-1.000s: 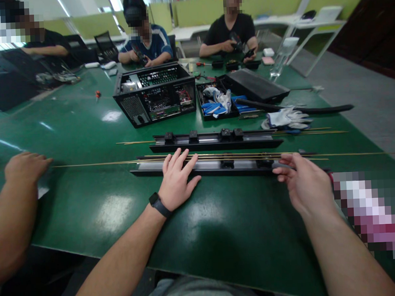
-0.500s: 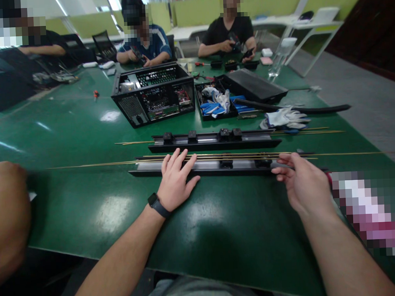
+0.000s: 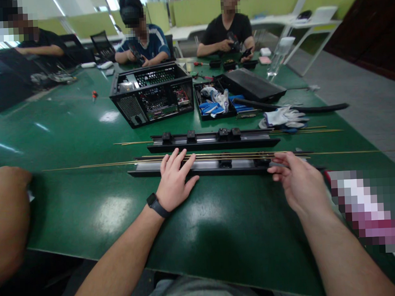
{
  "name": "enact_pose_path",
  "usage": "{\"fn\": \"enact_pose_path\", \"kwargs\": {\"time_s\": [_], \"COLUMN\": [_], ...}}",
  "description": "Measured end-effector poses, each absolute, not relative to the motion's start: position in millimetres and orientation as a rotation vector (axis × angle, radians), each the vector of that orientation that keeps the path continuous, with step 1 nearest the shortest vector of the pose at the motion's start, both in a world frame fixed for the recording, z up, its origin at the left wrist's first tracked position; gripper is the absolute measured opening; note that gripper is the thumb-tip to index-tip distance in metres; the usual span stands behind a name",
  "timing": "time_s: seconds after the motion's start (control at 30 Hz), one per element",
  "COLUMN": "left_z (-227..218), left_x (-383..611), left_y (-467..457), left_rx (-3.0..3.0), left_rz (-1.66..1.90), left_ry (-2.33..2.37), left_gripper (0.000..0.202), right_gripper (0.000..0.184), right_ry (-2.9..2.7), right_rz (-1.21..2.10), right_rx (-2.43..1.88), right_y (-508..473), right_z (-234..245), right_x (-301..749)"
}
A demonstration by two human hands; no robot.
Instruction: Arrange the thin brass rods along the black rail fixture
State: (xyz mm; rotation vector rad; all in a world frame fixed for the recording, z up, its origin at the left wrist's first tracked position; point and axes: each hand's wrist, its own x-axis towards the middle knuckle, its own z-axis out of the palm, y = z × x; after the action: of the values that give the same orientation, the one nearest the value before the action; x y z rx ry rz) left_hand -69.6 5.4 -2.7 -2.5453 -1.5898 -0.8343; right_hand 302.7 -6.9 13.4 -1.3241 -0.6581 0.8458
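A black channel rail (image 3: pixel 203 171) with a pale inner strip lies across the table in front of me, with black blocks (image 3: pixel 225 160) in it. Several thin brass-coloured rods (image 3: pixel 211 156) run lengthwise over it, some reaching past both ends. My left hand (image 3: pixel 177 179), a dark watch on its wrist, lies open with fingers spread over the rail's left half, fingertips at the rods. At the rail's right end, the curled fingers of my right hand (image 3: pixel 298 178) are closed on a thin rod; the exact grip is partly hidden.
Behind it lies a second black rail (image 3: pixel 213 145) with blocks. Farther back are an open computer case (image 3: pixel 152 97), a tray of gloves (image 3: pixel 215 116), loose gloves (image 3: pixel 283 118) and a black strip (image 3: pixel 326 108). A co-worker's arm (image 3: pixel 9 217) rests at left; other people sit opposite.
My right hand has shifted slightly left, and the right end of a short rod has moved left with it. My left hand stays on the rail.
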Motion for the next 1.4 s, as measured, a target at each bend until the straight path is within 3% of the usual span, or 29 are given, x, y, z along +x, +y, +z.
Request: {"fn": "enact_pose_path", "kwargs": {"time_s": [0.73,1.2,1.4], "left_z": [-4,-4,2], "left_x": [-69,-68,-62], "left_y": [5,5,5], "left_rx": [-2.539,-2.526,-2.575], "left_rz": [-0.819,-0.812,-0.731], "left_ry": [-1.569,-1.576,-1.635], "left_gripper": [0.063,0.064,0.069], "right_gripper": [0.049,0.03,0.025], "right_ry": [-0.628,-0.536,-0.508], "right_rz": [0.866,0.859,0.852], "right_rx": [-1.323,-1.363,-1.452], "right_y": [-7,-6,9], "right_z": [17,29,3], "right_x": [300,297,328]}}
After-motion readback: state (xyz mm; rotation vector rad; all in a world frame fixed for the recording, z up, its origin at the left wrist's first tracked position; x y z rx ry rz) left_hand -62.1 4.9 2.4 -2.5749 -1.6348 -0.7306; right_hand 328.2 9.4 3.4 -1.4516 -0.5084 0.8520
